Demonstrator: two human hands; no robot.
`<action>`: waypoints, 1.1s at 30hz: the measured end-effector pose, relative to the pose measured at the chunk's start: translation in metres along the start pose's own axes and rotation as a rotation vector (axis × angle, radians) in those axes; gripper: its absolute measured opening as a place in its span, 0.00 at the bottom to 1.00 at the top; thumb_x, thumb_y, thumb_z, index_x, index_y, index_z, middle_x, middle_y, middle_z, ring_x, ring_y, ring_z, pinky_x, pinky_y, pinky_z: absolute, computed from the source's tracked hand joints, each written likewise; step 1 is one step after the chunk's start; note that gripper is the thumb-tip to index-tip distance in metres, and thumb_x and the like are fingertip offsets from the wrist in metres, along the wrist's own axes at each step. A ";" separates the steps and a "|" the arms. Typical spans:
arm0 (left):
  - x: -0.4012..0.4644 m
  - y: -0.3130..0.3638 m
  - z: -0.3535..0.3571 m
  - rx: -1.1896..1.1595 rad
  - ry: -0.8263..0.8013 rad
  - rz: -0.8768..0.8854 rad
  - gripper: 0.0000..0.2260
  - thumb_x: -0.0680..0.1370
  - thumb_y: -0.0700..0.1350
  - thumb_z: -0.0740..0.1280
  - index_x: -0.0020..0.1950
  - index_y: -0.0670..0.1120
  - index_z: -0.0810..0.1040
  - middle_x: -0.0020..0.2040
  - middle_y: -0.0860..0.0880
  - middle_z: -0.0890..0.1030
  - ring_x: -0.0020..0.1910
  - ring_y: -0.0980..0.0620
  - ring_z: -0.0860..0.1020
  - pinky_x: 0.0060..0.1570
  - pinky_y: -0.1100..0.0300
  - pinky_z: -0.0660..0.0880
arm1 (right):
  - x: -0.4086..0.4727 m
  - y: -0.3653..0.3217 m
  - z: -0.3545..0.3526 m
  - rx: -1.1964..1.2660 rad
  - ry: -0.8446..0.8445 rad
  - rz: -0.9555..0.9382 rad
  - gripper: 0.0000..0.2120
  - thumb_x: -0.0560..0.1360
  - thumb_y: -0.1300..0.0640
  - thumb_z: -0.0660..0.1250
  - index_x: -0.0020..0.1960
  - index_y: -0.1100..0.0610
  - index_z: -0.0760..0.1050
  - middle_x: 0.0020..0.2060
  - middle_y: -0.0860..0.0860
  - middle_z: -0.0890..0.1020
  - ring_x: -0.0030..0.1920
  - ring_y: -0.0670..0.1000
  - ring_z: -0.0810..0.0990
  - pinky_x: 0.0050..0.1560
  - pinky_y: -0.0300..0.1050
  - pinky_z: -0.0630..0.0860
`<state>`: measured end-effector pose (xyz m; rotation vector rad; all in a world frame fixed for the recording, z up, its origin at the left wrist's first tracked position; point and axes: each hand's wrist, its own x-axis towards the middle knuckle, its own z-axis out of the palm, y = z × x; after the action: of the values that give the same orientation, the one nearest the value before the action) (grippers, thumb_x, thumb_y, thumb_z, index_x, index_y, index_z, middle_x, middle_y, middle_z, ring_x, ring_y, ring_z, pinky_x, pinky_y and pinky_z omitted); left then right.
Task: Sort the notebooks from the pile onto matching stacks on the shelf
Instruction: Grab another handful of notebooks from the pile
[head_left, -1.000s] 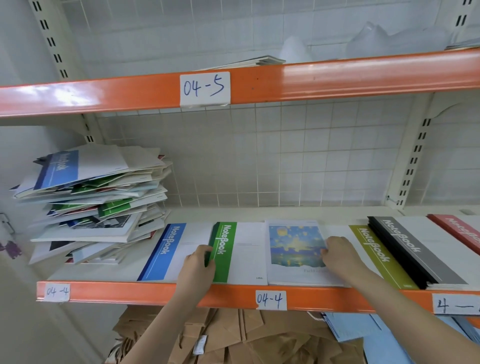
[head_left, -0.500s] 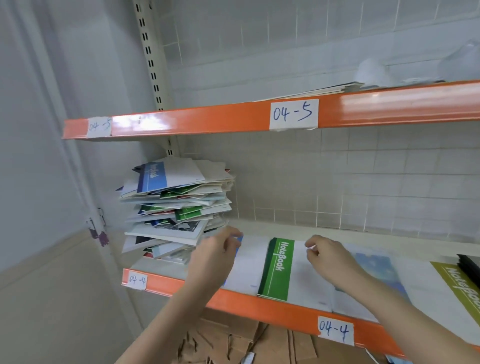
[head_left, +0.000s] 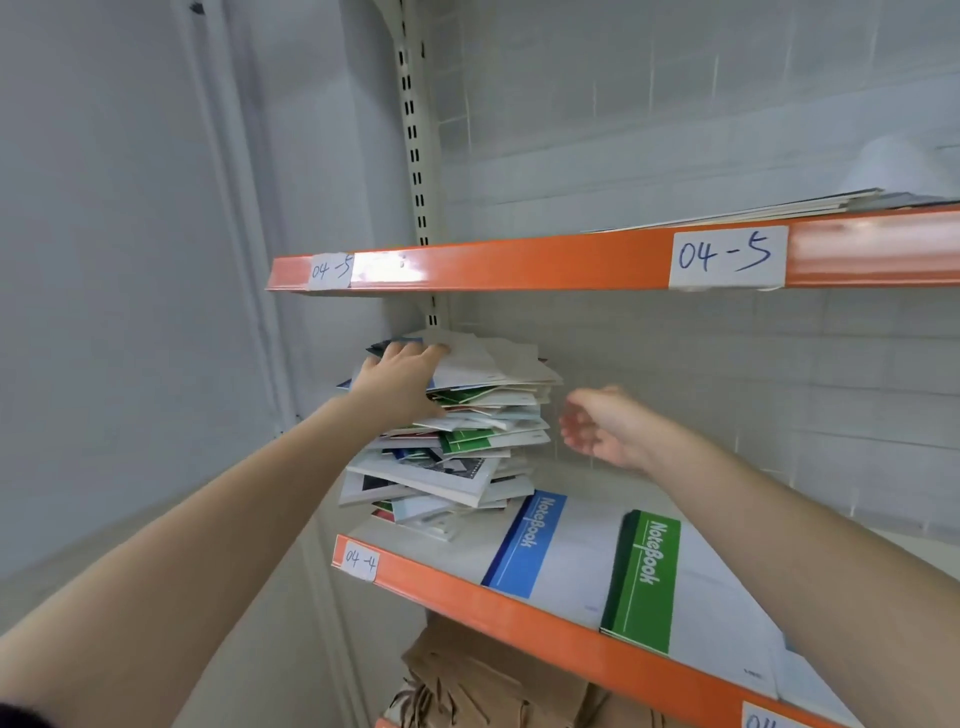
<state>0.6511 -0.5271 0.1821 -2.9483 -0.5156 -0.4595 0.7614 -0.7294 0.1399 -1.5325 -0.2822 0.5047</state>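
A tall, untidy pile of notebooks (head_left: 478, 441) stands at the left end of the orange-edged shelf (head_left: 467, 587) labelled 04-4. My left hand (head_left: 400, 382) lies on the left side of the pile's top notebook (head_left: 478, 358), fingers spread over its cover and thumb at its edge. My right hand (head_left: 597, 426) hovers just right of the pile, fingers loosely curled, holding nothing. On the shelf right of the pile lie a blue-spined notebook stack (head_left: 530, 545) and a green-spined notebook stack (head_left: 644, 577).
The upper shelf (head_left: 519, 265), labelled 04-5, runs close above the pile and carries some flat papers (head_left: 779, 208). A grey wall (head_left: 130, 312) closes in on the left. Brown paper bags (head_left: 493, 680) sit on the level below.
The view has swung left. My left hand rose from the blue stack to the top of the pile. My right hand left the shelf stacks and moved up beside the pile.
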 end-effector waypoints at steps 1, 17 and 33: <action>0.005 -0.002 0.002 -0.006 -0.027 0.009 0.32 0.76 0.52 0.68 0.76 0.54 0.57 0.73 0.46 0.64 0.73 0.44 0.59 0.68 0.43 0.60 | 0.005 -0.004 0.002 0.061 0.004 0.013 0.06 0.79 0.61 0.60 0.56 0.61 0.69 0.40 0.56 0.75 0.36 0.51 0.74 0.36 0.43 0.74; 0.005 -0.020 0.025 -0.040 0.114 0.171 0.17 0.84 0.51 0.52 0.72 0.59 0.66 0.71 0.56 0.69 0.70 0.51 0.66 0.65 0.50 0.64 | 0.051 -0.020 0.031 0.423 0.023 0.116 0.06 0.75 0.61 0.68 0.46 0.59 0.71 0.42 0.55 0.73 0.40 0.49 0.74 0.32 0.37 0.73; -0.029 0.039 0.012 -0.396 0.253 0.313 0.17 0.81 0.53 0.57 0.67 0.50 0.73 0.64 0.53 0.73 0.60 0.57 0.71 0.57 0.60 0.70 | 0.036 -0.001 0.004 0.506 -0.062 0.084 0.05 0.74 0.65 0.67 0.49 0.64 0.74 0.40 0.59 0.80 0.34 0.53 0.82 0.27 0.41 0.79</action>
<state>0.6423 -0.5702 0.1593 -3.1774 0.0794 -0.9723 0.7909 -0.7090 0.1364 -1.0403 -0.1237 0.6360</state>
